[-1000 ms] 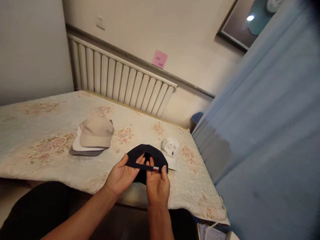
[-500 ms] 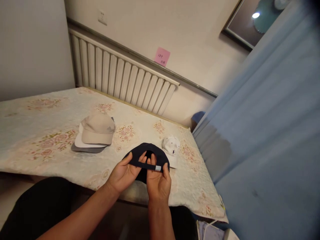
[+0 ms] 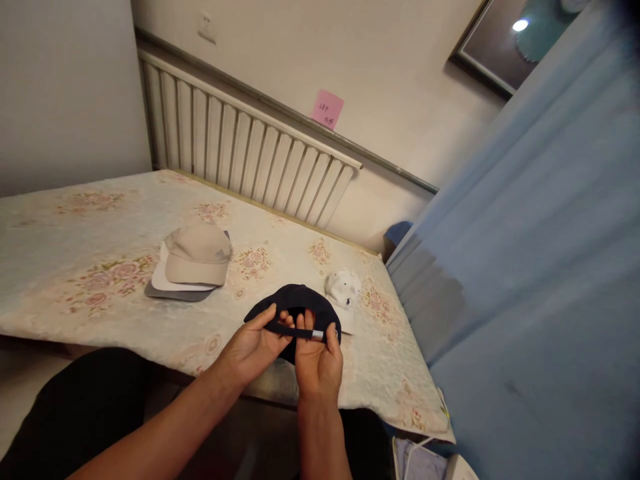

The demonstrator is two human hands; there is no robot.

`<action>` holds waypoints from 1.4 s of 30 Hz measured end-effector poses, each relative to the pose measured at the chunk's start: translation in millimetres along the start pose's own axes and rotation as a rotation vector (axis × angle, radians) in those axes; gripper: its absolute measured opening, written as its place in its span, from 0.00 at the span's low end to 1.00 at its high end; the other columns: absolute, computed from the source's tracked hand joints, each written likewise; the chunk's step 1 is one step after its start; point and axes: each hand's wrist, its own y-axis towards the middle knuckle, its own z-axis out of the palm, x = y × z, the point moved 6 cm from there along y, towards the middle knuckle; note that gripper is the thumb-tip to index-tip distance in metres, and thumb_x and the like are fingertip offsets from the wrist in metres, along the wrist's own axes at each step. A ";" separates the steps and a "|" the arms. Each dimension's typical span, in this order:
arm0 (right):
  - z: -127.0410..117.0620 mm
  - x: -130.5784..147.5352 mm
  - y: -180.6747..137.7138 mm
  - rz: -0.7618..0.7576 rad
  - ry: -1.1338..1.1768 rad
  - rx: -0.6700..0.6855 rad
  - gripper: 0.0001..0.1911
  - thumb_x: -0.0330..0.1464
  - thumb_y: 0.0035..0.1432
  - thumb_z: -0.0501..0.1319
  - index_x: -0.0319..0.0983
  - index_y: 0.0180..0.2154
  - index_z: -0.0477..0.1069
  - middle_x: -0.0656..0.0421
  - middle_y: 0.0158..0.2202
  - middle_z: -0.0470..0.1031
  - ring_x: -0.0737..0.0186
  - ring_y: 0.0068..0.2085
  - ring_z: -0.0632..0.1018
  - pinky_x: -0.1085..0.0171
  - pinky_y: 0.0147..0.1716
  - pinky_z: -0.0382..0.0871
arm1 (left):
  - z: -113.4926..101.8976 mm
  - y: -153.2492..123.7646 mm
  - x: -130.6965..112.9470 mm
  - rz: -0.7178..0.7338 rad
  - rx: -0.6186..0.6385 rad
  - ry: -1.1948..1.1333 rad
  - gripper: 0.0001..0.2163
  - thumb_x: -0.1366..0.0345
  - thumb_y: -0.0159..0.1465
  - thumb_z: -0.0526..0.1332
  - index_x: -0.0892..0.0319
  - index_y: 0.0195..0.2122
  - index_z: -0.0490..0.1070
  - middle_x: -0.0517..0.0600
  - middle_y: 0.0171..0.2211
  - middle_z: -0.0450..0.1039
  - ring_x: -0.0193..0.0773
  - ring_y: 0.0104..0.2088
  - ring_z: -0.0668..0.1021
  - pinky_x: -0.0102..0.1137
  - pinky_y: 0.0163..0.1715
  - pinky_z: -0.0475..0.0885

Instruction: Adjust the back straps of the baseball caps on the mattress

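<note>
A dark navy cap point(image 3: 300, 301) lies near the front edge of the flower-patterned table point(image 3: 100, 267), its back turned toward me. My left hand point(image 3: 253, 347) pinches the cap's rear strap from the left. My right hand point(image 3: 316, 363) grips the strap at its small silver buckle point(image 3: 317, 335). Both hands are closed on the strap, thumbs on top.
A stack of caps with a beige one on top point(image 3: 193, 263) lies to the left. A white cap point(image 3: 343, 293) rests just right of the navy one. A radiator point(image 3: 240, 153) lines the far wall. A blue curtain point(image 3: 525, 267) hangs at the right.
My hands have stayed on the strap, with the fingers shifting slightly along it. The view has drifted a little; the caps on the table have not moved.
</note>
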 end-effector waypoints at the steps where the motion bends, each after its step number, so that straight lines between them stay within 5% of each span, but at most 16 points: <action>1: -0.1 0.6 0.2 0.001 -0.002 0.001 0.10 0.37 0.61 0.57 0.39 0.40 0.74 0.54 0.42 0.80 0.64 0.50 0.78 0.54 0.60 0.62 | -0.3 -0.2 0.4 -0.002 0.001 0.005 0.11 0.72 0.67 0.53 0.65 0.29 0.71 0.52 0.25 0.74 0.35 0.28 0.79 0.32 0.35 0.78; 7: 5.7 -0.8 -3.7 0.015 0.015 0.026 0.10 0.35 0.60 0.58 0.39 0.40 0.75 0.54 0.43 0.80 0.62 0.51 0.77 0.53 0.59 0.62 | 2.2 -2.0 -4.0 0.005 -0.019 -0.075 0.12 0.69 0.68 0.52 0.70 0.44 0.72 0.62 0.38 0.78 0.43 0.40 0.81 0.36 0.41 0.79; 13: 7.7 -2.1 -4.9 0.001 0.013 0.039 0.10 0.35 0.60 0.59 0.39 0.40 0.76 0.55 0.45 0.79 0.61 0.51 0.77 0.52 0.60 0.61 | 6.3 -2.3 -12.7 0.047 -0.014 -0.180 0.21 0.63 0.69 0.50 0.69 0.60 0.61 0.66 0.48 0.75 0.50 0.48 0.78 0.42 0.44 0.78; 26: -2.9 23.1 2.5 -0.150 0.024 -0.049 0.13 0.36 0.63 0.54 0.39 0.40 0.75 0.54 0.49 0.78 0.61 0.57 0.72 0.49 0.60 0.61 | 8.3 -0.7 -29.2 0.105 0.141 -0.219 0.21 0.62 0.70 0.47 0.66 0.61 0.60 0.63 0.47 0.77 0.49 0.49 0.78 0.46 0.52 0.73; 33: 5.7 1.4 -0.9 -0.001 0.006 0.043 0.14 0.33 0.64 0.51 0.35 0.42 0.74 0.52 0.51 0.76 0.62 0.57 0.72 0.54 0.62 0.60 | 6.5 2.0 -17.9 0.067 0.170 -0.177 0.22 0.63 0.71 0.46 0.66 0.64 0.55 0.61 0.46 0.77 0.45 0.48 0.79 0.43 0.53 0.72; 42: -7.9 19.7 5.1 -0.048 -0.019 -0.051 0.16 0.33 0.67 0.47 0.36 0.40 0.72 0.50 0.52 0.74 0.64 0.58 0.71 0.54 0.61 0.62 | 2.6 3.5 -32.0 0.106 0.165 -0.186 0.24 0.62 0.71 0.45 0.68 0.65 0.53 0.64 0.51 0.74 0.48 0.53 0.75 0.43 0.54 0.71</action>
